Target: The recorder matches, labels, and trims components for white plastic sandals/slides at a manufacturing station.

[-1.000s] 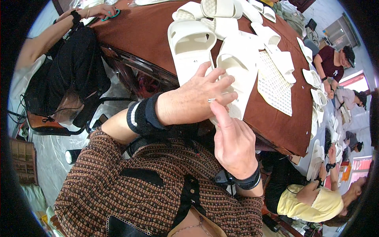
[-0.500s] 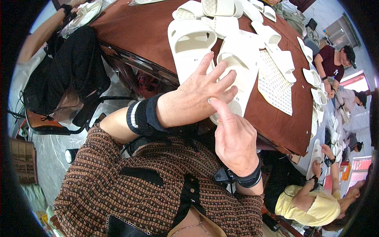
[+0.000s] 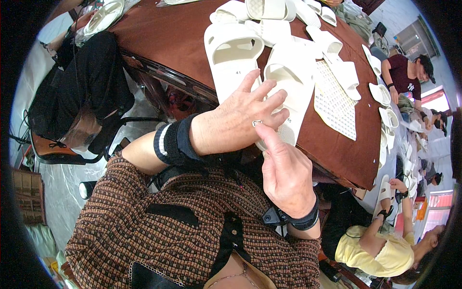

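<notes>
My left hand [image 3: 245, 113] reaches palm down over the near end of a white slide slipper [image 3: 296, 98], its fingers spread. Whether it touches the sole cannot be made out. Beside it on the left lies another white slipper [image 3: 223, 76] with a small printed mark on its footbed. My right hand [image 3: 288, 180] is partly closed, one digit stretched toward the back of my left hand. A small pale sticker [image 3: 257, 123] with dark print sits at that fingertip. A sheet of small printed stickers [image 3: 334, 103] lies to the right, partly under other slippers.
More white slippers [image 3: 269, 9] stand across the far side of the brown table [image 3: 163, 29]. A chair [image 3: 62, 144] with a black-clothed person stands left. At the right, a person in yellow [image 3: 373, 253] handles a slipper, and one in maroon [image 3: 404, 72] works farther off.
My right fingertip has dipped slightly, and the sticker on it shows more clearly. The person at the upper left has shifted an arm; the people at the right have moved their hands.
</notes>
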{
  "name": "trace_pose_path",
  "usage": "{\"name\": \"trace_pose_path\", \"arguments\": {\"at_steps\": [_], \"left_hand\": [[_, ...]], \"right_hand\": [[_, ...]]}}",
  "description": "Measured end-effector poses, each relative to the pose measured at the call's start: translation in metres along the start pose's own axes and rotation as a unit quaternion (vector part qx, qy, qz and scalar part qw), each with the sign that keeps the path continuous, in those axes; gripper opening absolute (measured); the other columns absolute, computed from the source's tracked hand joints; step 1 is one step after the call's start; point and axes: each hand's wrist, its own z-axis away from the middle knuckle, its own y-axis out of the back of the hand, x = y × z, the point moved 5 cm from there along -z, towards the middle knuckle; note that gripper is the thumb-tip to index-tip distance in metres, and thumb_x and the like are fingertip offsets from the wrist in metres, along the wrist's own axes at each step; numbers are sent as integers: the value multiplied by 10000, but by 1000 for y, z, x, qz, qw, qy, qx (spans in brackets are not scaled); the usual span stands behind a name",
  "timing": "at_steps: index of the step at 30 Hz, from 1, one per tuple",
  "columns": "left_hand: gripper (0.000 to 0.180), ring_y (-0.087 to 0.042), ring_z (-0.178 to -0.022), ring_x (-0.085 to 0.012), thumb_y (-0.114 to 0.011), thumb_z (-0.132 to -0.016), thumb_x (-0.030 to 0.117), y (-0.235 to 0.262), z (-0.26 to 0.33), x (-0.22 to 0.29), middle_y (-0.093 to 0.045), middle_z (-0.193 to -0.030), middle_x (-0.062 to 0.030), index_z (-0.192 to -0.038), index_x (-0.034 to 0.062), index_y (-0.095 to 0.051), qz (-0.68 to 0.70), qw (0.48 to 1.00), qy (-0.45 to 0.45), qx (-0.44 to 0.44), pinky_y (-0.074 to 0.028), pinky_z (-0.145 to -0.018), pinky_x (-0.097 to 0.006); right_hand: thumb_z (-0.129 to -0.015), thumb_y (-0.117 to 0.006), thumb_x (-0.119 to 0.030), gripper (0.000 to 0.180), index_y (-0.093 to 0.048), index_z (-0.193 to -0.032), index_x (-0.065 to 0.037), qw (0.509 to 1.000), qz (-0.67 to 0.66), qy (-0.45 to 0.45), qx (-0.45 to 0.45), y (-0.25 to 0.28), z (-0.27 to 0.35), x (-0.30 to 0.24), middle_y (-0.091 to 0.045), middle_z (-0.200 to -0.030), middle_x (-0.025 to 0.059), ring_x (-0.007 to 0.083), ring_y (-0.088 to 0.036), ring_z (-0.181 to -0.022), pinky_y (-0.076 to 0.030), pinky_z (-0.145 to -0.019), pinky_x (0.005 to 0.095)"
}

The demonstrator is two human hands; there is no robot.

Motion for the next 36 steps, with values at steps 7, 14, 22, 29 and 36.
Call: {"name": "trace_pose_path", "arguments": {"at_steps": [7,14,22,29,36], "left_hand": [[430,-464,-1208,-328,-735,-721,236,-4,2,-1,-516,-1272,-121,-1120,105,-643,27,1000,-4,-4,-345,-1006,-538],[414,-465,-1208,-327,-728,-741,239,-2,0,1,-515,-1273,-125,-1122,102,-641,20,1000,0,-8,-339,-1014,-541],[427,-466,-1212,-330,-722,-730,243,-6,2,-1,-522,-1266,-127,-1125,100,-642,15,1000,-2,4,-347,-1011,-547],[404,-468,-1206,-332,-722,-730,233,-3,2,-2,-520,-1274,-127,-1103,102,-641,23,1000,-6,9,-347,-1013,-542],[317,-544,-1103,-308,-700,-780,160,23,20,-34,-591,-1166,-115,-1080,79,-638,69,996,49,35,-400,-959,-457]], "right_hand": [[-724,-610,53,623,-501,-1333,-23,1000,-2,8,-16,1,1,-2,-551,-726,90,259,-582,-630,-496,-623,387],[-720,-611,52,633,-494,-1338,-19,1000,-8,-3,-18,1,-1,-1,-554,-733,90,257,-586,-637,-496,-626,387],[-726,-612,55,614,-501,-1325,-19,1000,0,8,-14,0,2,1,-553,-725,92,258,-586,-634,-498,-629,383],[-737,-611,56,519,-544,-1244,-34,1000,-1,-2,4,2,1,0,-572,-721,104,265,-596,-633,-498,-621,391],[-810,-585,40,325,-606,-1126,-33,994,1,-105,16,20,8,20,-643,-836,160,320,-635,-706,-508,-659,407]]}}
